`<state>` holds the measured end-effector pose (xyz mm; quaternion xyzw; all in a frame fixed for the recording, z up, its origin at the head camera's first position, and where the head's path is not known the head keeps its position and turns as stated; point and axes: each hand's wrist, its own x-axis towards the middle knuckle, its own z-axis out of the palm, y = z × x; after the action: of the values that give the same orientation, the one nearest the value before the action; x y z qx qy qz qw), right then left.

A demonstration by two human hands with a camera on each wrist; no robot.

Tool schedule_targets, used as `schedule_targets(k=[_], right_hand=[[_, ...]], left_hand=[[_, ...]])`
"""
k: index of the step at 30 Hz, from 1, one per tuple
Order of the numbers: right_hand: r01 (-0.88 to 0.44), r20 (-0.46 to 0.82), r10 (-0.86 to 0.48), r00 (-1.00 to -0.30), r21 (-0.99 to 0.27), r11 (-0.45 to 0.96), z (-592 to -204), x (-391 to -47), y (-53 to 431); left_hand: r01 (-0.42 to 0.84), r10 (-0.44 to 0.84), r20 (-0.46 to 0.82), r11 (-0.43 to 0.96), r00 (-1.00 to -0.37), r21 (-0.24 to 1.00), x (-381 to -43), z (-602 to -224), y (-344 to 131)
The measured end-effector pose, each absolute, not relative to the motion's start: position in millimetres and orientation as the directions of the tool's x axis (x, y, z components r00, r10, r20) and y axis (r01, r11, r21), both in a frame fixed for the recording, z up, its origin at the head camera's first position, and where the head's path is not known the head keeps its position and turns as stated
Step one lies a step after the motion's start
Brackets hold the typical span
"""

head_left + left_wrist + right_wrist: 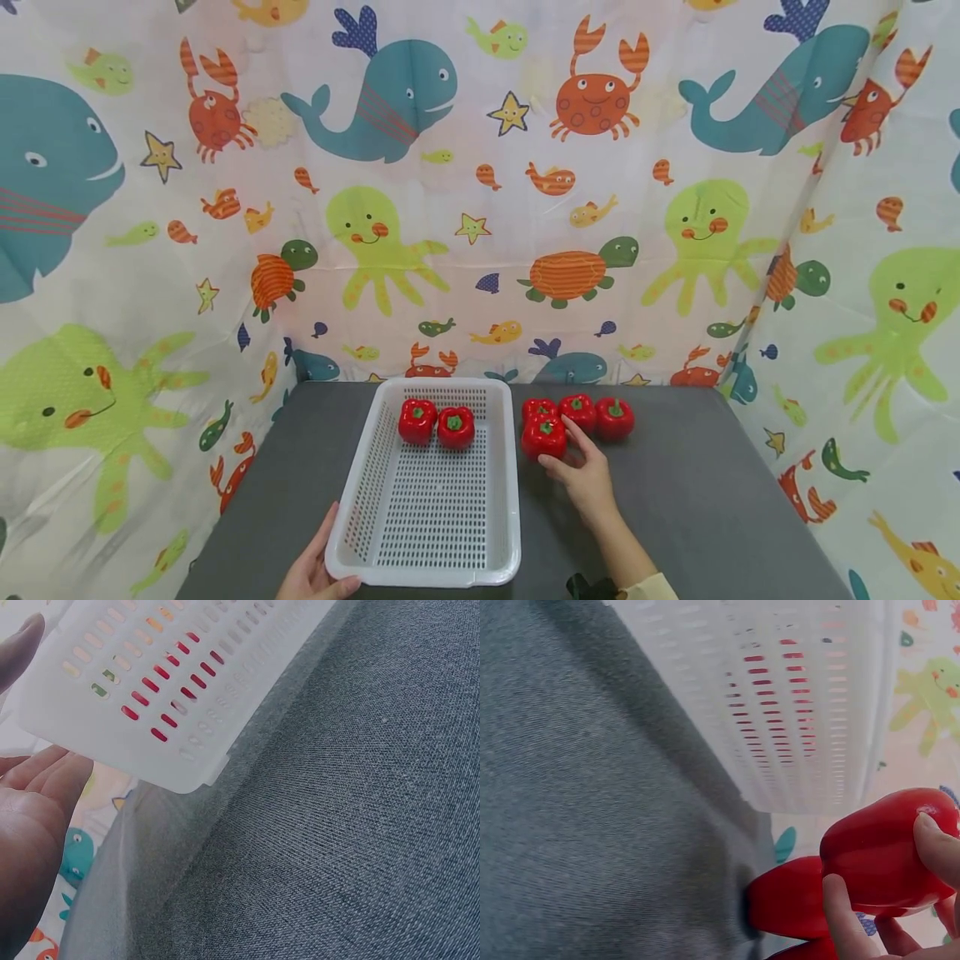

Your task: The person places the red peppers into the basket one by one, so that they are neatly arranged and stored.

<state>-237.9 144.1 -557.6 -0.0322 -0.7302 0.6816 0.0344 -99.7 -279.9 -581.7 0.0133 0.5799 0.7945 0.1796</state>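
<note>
A white perforated plastic basket [438,575] stands on the grey table, with two red bell peppers [455,427] at its far end. My left hand [318,562] holds the basket's near left corner, thumb at the front edge and fingers along the side. To the right of the basket, my right hand [585,479] grips a red bell pepper [889,851] between thumb and fingers. In the right wrist view this pepper is raised off the table, overlapping another pepper [787,896]. Three more red peppers [615,418] sit close together just behind it.
A grey cloth-covered table [697,500] extends on both sides of the basket. Behind and beside it hangs a white curtain [480,317] printed with sea animals. A dark object [588,587] lies by the right sleeve [651,588] at the near edge.
</note>
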Motion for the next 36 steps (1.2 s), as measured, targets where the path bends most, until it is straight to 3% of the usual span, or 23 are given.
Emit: schedule_targets(k=[25,36], right_hand=[[-0.096,0.115,0.097,-0.989,-0.978,0.183,-513.7,-233.6,134.1],[-0.1,0.112,0.075,-0.991,-0.985,0.142,-496.4,-237.4,120.0]], left_hand=[[-0.301,0.269,-0.232,-0.251,-0.935,0.92,-101.0,-577.4,-278.0],[-0.315,0.277,-0.236,-0.29,-0.932,0.904,-102.3,-575.1,-277.6]])
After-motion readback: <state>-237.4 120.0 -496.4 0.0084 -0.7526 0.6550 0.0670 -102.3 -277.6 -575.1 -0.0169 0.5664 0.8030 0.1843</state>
